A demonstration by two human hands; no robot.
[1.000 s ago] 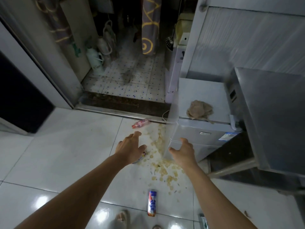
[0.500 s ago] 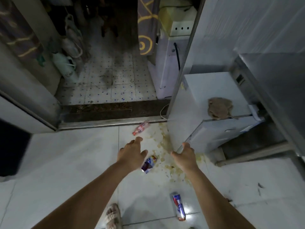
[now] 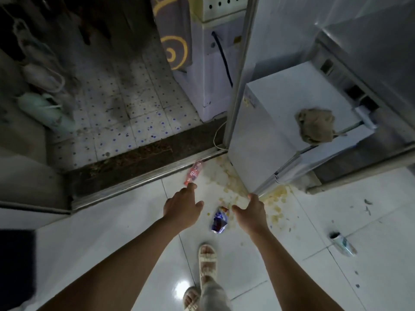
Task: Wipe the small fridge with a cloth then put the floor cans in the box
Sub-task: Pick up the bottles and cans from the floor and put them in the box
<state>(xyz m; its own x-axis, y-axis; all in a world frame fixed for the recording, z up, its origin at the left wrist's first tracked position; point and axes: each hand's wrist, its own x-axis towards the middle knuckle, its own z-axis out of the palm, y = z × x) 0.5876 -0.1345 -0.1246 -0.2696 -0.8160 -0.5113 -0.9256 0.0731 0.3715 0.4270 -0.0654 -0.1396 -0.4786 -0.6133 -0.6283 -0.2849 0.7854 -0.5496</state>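
Reaching down with both hands empty and spread, left hand (image 3: 183,207) and right hand (image 3: 250,213) flank the crushed can (image 3: 220,219) on the floor (image 3: 112,221), cloth (image 3: 315,125) on fridge (image 3: 269,113) at two o'clock.

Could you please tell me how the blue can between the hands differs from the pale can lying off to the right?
The blue can is dark blue with red and looks crumpled; the pale can is whitish green and looks less dented. The blue can lies between the left hand and right hand, by the yellowish spill; the pale can lies apart on cleaner tile. Both lie on their sides on the floor, untouched.
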